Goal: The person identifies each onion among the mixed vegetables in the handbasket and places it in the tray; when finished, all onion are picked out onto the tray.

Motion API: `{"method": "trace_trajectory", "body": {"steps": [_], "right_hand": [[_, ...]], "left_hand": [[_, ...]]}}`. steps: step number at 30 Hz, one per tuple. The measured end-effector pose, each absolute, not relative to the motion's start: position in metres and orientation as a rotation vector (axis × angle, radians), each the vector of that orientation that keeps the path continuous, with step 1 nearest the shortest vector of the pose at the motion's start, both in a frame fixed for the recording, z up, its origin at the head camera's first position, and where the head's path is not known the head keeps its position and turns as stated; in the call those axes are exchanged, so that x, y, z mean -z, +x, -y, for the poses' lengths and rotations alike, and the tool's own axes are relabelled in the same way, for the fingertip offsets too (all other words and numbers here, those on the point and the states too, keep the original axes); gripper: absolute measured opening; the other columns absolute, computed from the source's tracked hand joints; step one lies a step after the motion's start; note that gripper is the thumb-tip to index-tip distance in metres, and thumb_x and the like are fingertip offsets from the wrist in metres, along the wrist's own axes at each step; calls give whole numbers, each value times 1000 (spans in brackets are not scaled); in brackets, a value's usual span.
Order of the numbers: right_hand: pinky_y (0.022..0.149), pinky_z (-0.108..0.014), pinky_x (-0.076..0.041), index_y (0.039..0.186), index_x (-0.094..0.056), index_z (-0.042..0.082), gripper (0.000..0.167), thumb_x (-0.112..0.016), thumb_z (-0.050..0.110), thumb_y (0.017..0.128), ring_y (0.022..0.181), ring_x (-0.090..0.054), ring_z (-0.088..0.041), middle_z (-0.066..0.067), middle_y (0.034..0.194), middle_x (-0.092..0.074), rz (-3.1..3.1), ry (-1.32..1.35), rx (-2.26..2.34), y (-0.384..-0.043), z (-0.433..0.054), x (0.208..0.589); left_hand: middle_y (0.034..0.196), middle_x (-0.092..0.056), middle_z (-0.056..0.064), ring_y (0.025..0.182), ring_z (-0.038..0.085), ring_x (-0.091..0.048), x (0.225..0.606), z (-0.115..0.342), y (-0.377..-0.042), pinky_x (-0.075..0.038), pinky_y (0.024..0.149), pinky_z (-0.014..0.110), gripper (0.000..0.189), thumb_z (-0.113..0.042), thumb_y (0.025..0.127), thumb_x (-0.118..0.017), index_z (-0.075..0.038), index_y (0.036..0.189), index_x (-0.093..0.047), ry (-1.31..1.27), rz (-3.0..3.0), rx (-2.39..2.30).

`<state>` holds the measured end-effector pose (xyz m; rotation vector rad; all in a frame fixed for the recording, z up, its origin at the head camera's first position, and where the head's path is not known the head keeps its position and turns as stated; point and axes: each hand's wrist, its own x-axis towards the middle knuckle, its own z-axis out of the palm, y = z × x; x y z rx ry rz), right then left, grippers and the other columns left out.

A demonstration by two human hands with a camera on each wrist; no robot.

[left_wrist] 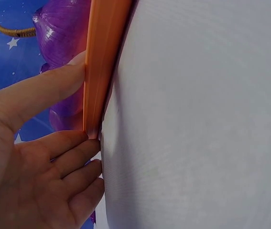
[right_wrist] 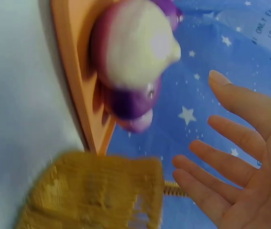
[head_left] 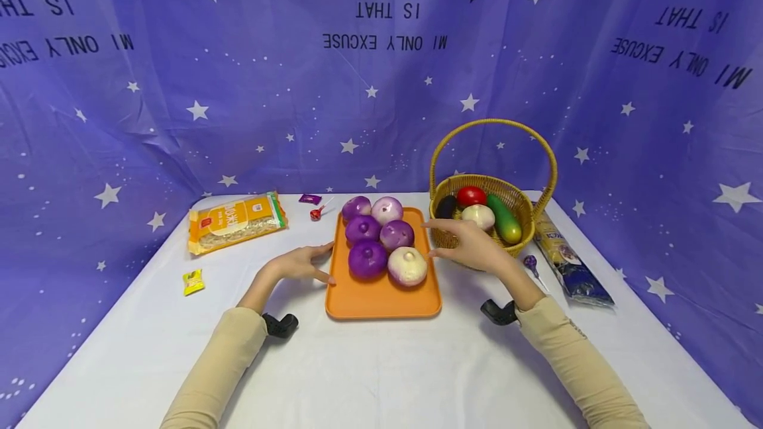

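Several purple and whitish onions (head_left: pixel 367 259) sit on an orange tray (head_left: pixel 381 304), bunched towards its far and middle part. My left hand (head_left: pixel 302 263) is at the tray's left side. In the left wrist view its thumb (left_wrist: pixel 54 88) lies against the rim, while the other fingers reach straight to the tray's side wall. On the other side, my right hand (head_left: pixel 471 243) hovers between the tray and a wicker basket (head_left: pixel 441 238), fingers spread and holding nothing. The right wrist view shows its palm (right_wrist: pixel 264 191) apart from the pale onion (right_wrist: pixel 135 45).
The handled basket holds a tomato (head_left: pixel 471 196), a cucumber (head_left: pixel 504 220), a pale onion (head_left: pixel 479 217) and a dark vegetable (head_left: pixel 446 207). Packaged food (head_left: pixel 237 222) lies left; a long packet (head_left: pixel 569 263) and lollipop (head_left: pixel 530 262) lie right. Small sweets (head_left: pixel 193 282) and a red lollipop (head_left: pixel 316 214) lie left.
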<state>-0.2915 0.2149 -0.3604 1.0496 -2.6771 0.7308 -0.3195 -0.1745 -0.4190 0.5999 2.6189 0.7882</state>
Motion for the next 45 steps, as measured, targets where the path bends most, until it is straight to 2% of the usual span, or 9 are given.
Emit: {"method": "trace_trajectory", "body": {"steps": [2,4,7,10,17,23,29,35,45], "right_hand": [[85,-40,-52,131,-60,8,54,-78,24,82,93,-63,-22,-10,113,-67,2684,1044,-686,-296,-222,353],[75,-38,-51,130,-60,8,55,-79,26,82,77,-58,-20,-9,107,-68,2697,1025,-634,-300,-229,345],[72,-38,-48,130,-61,11,54,-79,26,81,71,-53,-21,-9,104,-67,2733,975,-567,-307,-241,332],[82,-41,-50,129,-62,11,52,-79,22,81,87,-60,-23,-10,117,-66,2768,934,-532,-314,-252,320],[91,-48,-49,127,-63,5,48,-77,17,82,104,-62,-31,-14,117,-66,2840,994,-394,-338,-271,307],[93,-49,-47,126,-63,6,46,-77,16,83,110,-58,-33,-12,119,-65,2962,992,-362,-361,-282,307],[89,-46,-50,124,-64,3,45,-77,11,82,103,-60,-30,-14,117,-66,3029,983,-381,-380,-286,309],[103,-52,-39,126,-63,2,46,-76,10,82,123,-48,-38,-17,127,-61,3137,901,-367,-393,-288,319],[104,-54,-37,129,-60,-1,50,-75,11,83,127,-44,-41,-21,131,-57,3232,827,-400,-409,-293,324]], "left_hand": [[154,-30,18,140,41,-24,419,175,-319,-20,113,56,99,-45,77,-78,-9,153,-26,597,-2621,-790],[153,-30,18,140,41,-24,418,175,-319,-20,113,56,99,-45,77,-78,-8,153,-25,595,-2623,-788],[153,-30,19,140,42,-25,418,175,-320,-21,113,56,99,-45,77,-77,-8,153,-25,604,-2631,-775],[153,-30,19,139,41,-26,418,174,-319,-21,112,56,99,-45,77,-78,-7,153,-26,622,-2634,-777],[153,-31,19,139,41,-27,418,174,-319,-22,112,55,99,-44,77,-78,-6,152,-26,626,-2642,-767],[153,-31,19,139,41,-26,417,174,-318,-21,113,55,99,-44,77,-78,-6,152,-27,621,-2631,-781],[153,-31,19,139,41,-26,417,174,-317,-21,113,55,99,-45,77,-78,-7,152,-27,617,-2638,-776],[153,-30,18,140,41,-25,417,173,-317,-21,113,56,98,-44,77,-78,-7,153,-26,602,-2634,-784],[153,-30,19,139,42,-26,418,173,-318,-21,112,56,99,-44,76,-79,-7,152,-27,596,-2634,-782]]}}
